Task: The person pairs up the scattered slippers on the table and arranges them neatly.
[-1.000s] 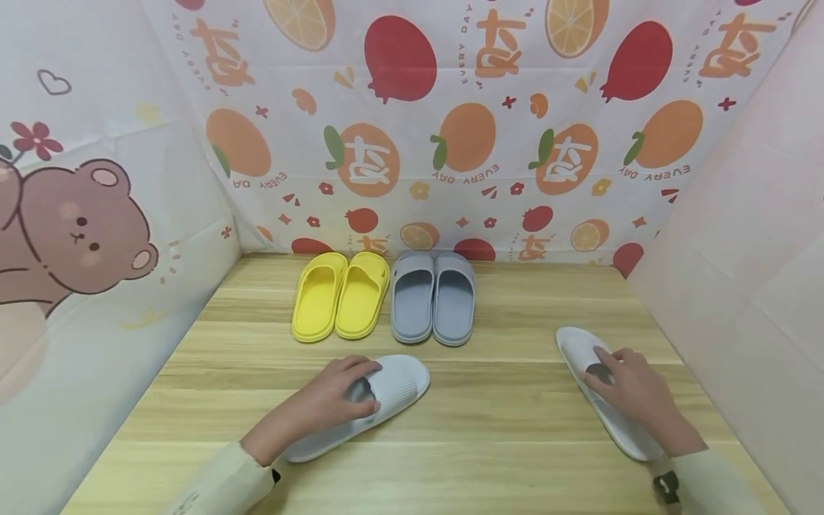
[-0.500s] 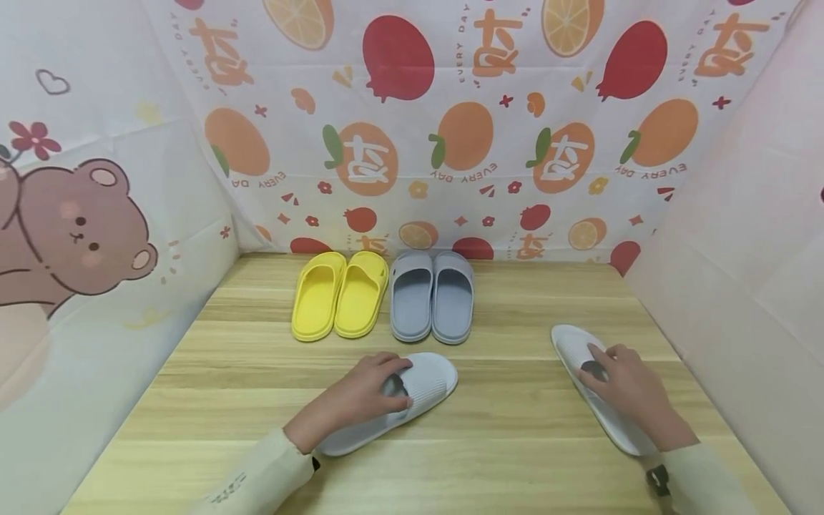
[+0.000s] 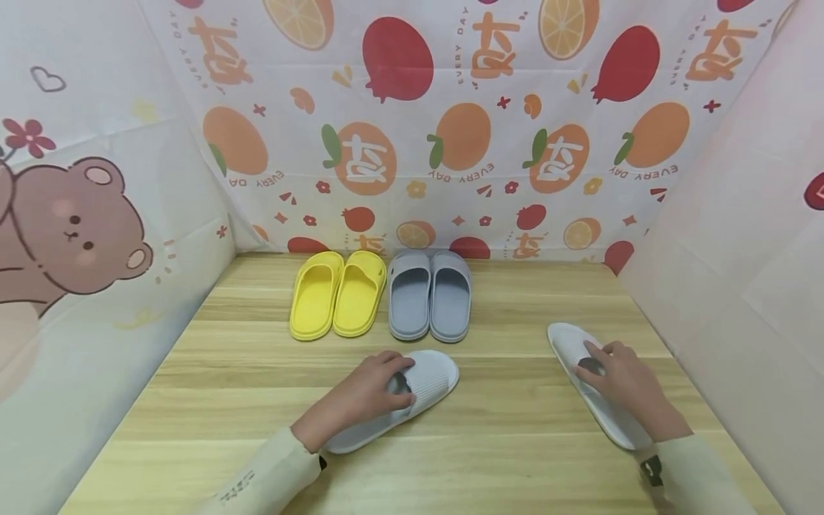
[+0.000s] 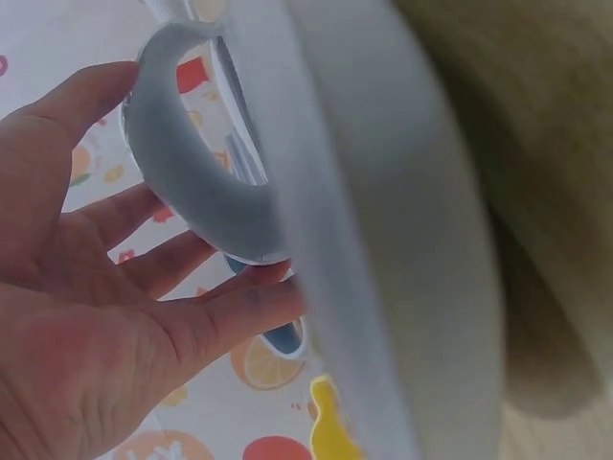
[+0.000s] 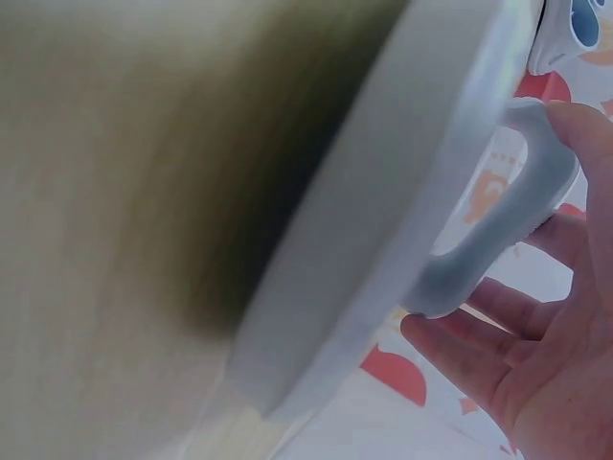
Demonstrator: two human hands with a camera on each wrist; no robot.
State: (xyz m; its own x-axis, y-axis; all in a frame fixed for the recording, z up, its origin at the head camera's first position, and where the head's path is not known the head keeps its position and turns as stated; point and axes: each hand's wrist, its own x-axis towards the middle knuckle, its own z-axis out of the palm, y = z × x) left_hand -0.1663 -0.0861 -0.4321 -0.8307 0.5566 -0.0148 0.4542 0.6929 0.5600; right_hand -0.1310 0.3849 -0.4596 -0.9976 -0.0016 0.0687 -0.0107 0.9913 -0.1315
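In the head view, my left hand (image 3: 370,390) grips the ribbed strap of a white slipper (image 3: 433,379) that lies slantwise with its toe toward the far right. The left wrist view shows the thumb and fingers around the edges of that strap (image 4: 196,177). Over to the right, my right hand (image 3: 627,386) holds the strap of a second white slipper (image 3: 571,345), its toe pointing far left. From the right wrist, the fingers span this strap (image 5: 508,235) in the same way. A wide gap separates the two white slippers. Both hands partly hide the slippers' foot openings.
A yellow pair of slippers (image 3: 337,297) stands side by side near the back wall, with a grey pair (image 3: 430,297) just to its right. The wooden floor (image 3: 515,429) is bounded by a fruit-print back cloth (image 3: 444,193) and pale side walls.
My left hand has brought its white slipper to the right, mostly in the first half second. The right hand and its slipper stay nearly in place.
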